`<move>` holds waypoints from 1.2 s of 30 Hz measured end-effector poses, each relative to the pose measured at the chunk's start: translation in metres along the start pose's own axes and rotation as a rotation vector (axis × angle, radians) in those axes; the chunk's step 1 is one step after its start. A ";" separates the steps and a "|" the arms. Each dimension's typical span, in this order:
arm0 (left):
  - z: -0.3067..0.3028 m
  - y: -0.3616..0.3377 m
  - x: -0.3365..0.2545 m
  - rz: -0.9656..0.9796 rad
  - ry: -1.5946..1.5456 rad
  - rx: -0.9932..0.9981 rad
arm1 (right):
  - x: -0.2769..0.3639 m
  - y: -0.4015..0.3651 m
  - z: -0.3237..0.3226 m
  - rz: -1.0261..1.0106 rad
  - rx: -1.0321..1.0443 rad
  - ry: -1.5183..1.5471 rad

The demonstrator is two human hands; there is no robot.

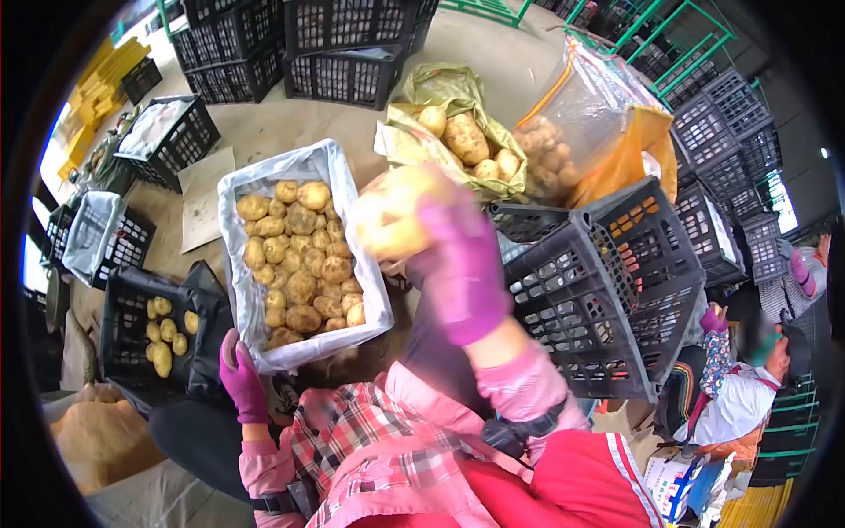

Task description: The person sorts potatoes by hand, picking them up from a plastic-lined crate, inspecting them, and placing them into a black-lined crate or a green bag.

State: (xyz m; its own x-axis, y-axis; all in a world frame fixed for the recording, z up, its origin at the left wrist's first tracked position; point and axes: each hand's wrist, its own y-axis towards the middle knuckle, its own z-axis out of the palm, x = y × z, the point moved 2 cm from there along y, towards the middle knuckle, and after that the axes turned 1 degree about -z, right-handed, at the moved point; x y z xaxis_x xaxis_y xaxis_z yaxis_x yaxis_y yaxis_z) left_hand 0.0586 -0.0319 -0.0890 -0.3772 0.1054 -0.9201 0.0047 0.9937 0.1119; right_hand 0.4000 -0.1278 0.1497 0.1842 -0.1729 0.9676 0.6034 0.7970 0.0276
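A large potato (400,211) is in my right hand (462,264), which wears a purple glove and is smeared by motion. It is raised over the right side of a white-lined crate (374,321), with potatoes (301,255) of mixed size spread inside. At that crate's near left corner is my left hand (242,383), gloved in purple, its fingers pointing up and slightly apart with nothing seen in them. Just left of it sits a black-lined crate (198,378) with several smaller potatoes (165,333).
An open green sack (440,84) of big potatoes stands ahead, beside a clear bag (550,145) of potatoes. Tilted empty black crates (607,290) lie to my right. Crate stacks (348,53) rise behind. A person (739,396) sits at the far right.
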 end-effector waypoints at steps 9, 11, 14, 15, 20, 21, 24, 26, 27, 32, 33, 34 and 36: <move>0.005 0.011 0.001 0.041 -0.074 -0.008 | 0.280 0.190 -0.218 -1.045 -0.645 -1.055; 0.014 0.011 -0.002 0.048 -0.091 -0.004 | 0.289 0.206 -0.226 -0.834 -0.591 -0.809; 0.012 0.008 0.003 0.058 0.025 0.006 | 0.248 0.197 -0.147 -1.044 -0.278 -0.463; 0.012 0.006 -0.006 0.034 0.023 0.040 | 0.225 0.194 -0.115 -1.020 -0.187 -0.473; 0.024 -0.008 -0.029 0.048 0.031 0.128 | 0.042 0.179 0.028 -0.983 0.240 -0.759; 0.025 -0.010 -0.032 0.025 0.056 0.163 | 0.010 0.154 0.054 -0.758 0.315 -0.656; 0.034 -0.009 -0.028 -0.021 0.109 0.285 | -0.057 0.146 0.077 -0.673 0.513 -0.576; 0.052 0.004 -0.024 -0.034 0.280 0.406 | -0.090 0.150 0.071 -0.598 0.598 -0.684; 0.066 0.015 -0.024 -0.039 0.362 0.473 | -0.094 0.143 0.068 -0.559 0.596 -0.700; 0.177 0.074 -0.010 0.103 0.535 0.719 | -0.076 0.125 0.065 -0.465 0.693 -0.822; 0.204 0.081 0.008 0.179 0.627 0.707 | -0.077 0.126 0.063 -0.535 0.663 -0.817; 0.231 0.085 0.029 0.255 0.715 0.695 | -0.078 0.126 0.062 -0.603 0.635 -0.814; 0.265 0.086 0.037 0.174 0.769 0.684 | -0.071 0.124 0.067 -0.600 0.601 -0.779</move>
State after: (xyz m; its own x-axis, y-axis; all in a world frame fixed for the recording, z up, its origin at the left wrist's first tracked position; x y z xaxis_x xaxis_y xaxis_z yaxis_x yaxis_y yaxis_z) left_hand 0.2907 0.0678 -0.2131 -0.8076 0.4353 -0.3979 0.5488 0.8017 -0.2369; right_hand 0.4097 0.0219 0.1017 -0.6628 -0.3803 0.6450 -0.0743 0.8906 0.4487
